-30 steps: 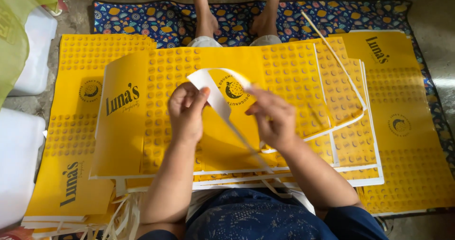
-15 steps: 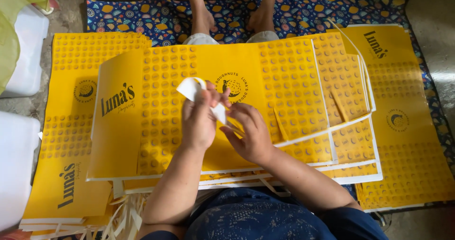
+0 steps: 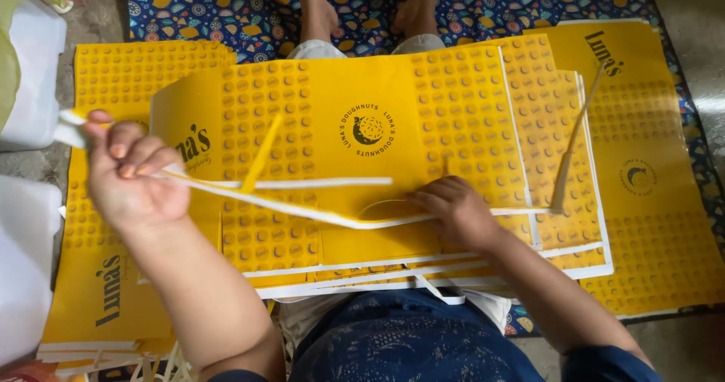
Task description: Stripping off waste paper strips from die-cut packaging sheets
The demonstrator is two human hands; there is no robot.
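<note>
A long white paper strip [image 3: 302, 201] is gripped in the closed left hand [image 3: 136, 174] and drawn taut toward the stack's left edge, while the top yellow printed sheet [image 3: 362, 148] is pinned flat near its front edge by the right hand's [image 3: 453, 212] curled fingers.

White trim strip pulled from yellow printed sheet

The long paper strip [image 3: 302, 193] stretches leftward across the flat top sheet [image 3: 377, 125], partly lifted.
</note>
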